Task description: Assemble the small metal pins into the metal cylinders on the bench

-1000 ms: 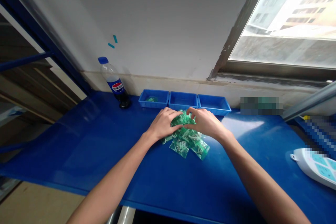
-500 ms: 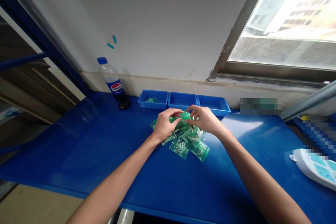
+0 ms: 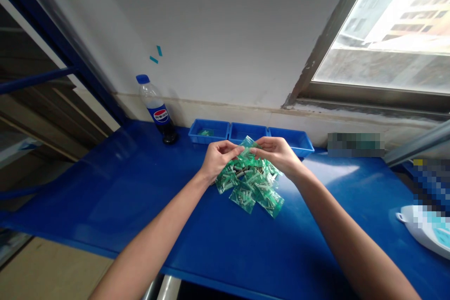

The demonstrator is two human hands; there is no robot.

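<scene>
Between my two hands a small green plastic bag (image 3: 249, 143) is held up over the pile. My left hand (image 3: 218, 159) pinches its left side with thumb and fingers, and my right hand (image 3: 279, 153) pinches its right side. Below lies a heap of similar green bags (image 3: 243, 197) with small pale, rod-like pieces inside; the exact kind of piece is too small to tell. Behind the hands stand three blue bins in a row: the left bin (image 3: 194, 138) has a green bag in it, then the middle bin (image 3: 237, 130) and the right bin (image 3: 305, 143).
A cola bottle (image 3: 160, 115) with a blue cap stands at the back left of the blue table (image 3: 133, 206). At the right edge lies a white tray-like object (image 3: 418, 232), partly blurred. A wall (image 3: 218, 33) and a window (image 3: 379, 70) rise behind the table.
The bag between my hands has come up and spread flatter, its top edge now showing above the fingers. The whole view has shifted slightly, moving the scene a little rightward.
</scene>
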